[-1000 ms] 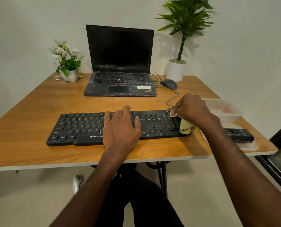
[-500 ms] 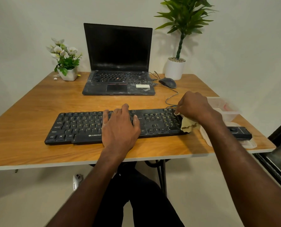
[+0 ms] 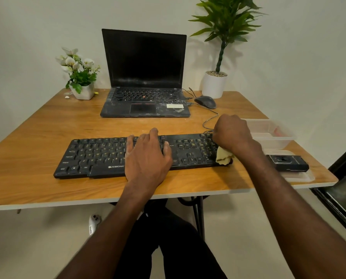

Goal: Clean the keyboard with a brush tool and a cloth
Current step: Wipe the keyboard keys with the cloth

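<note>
Left hand (image 3: 148,158) flat, pressing keyboard (image 3: 99,158); right hand (image 3: 232,133) – fisted, gripping cloth (image 3: 223,157) – on numpad

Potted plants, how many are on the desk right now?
2. A small flowering plant in a white pot stands at the back left of the desk, left of the laptop. A tall leafy plant in a white pot stands back right.

Single head-worn view, looking forward and down.
It looks from above and behind the right hand (image 3: 233,132) gripping the cloth (image 3: 222,156), close over the keyboard (image 3: 99,156), facing the wall.
</note>
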`<action>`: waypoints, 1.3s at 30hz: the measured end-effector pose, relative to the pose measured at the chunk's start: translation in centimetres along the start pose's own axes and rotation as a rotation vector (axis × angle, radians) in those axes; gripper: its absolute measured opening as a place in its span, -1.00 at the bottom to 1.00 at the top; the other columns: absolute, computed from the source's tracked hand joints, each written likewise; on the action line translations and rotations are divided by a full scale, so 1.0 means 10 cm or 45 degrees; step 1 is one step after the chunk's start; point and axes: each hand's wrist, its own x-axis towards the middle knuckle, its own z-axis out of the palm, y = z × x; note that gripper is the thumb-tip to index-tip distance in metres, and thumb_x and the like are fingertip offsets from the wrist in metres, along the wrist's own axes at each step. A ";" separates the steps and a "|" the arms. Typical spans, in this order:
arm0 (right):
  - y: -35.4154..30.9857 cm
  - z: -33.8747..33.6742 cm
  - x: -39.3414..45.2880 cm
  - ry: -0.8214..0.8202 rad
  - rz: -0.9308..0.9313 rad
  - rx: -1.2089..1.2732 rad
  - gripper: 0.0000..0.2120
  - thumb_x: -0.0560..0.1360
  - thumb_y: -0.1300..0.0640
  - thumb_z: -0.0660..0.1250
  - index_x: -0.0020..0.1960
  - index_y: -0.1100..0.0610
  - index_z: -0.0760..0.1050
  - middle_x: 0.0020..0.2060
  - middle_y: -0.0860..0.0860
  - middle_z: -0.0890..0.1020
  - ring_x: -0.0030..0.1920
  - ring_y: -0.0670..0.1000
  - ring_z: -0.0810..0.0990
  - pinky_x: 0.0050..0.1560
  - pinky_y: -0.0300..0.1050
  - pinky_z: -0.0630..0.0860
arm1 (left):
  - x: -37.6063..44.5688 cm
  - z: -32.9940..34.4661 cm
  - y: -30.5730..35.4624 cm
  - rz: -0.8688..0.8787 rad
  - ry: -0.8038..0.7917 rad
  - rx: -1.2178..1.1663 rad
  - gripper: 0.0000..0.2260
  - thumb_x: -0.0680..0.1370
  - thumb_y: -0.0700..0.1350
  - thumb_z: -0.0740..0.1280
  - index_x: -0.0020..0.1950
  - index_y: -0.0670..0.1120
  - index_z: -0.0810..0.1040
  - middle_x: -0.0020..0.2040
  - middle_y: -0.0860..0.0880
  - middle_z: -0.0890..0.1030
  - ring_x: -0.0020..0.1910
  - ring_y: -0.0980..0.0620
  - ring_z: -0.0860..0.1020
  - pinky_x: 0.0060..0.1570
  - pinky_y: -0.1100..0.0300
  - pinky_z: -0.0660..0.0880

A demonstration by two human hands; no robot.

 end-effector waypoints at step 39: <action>-1.48 0.17 -0.54 -0.295 -0.450 1.004 -0.86 0.55 0.10 0.46 0.10 -0.03 0.71 -0.11 -0.15 0.69 -0.09 -0.14 0.62 -0.16 -0.16 0.50 | -0.10 -1.13 -2.41 -0.129 -0.589 -0.654 0.14 0.20 0.56 0.52 0.67 0.33 0.08 0.70 0.12 0.23 0.61 0.03 0.26 0.59 -0.13 0.30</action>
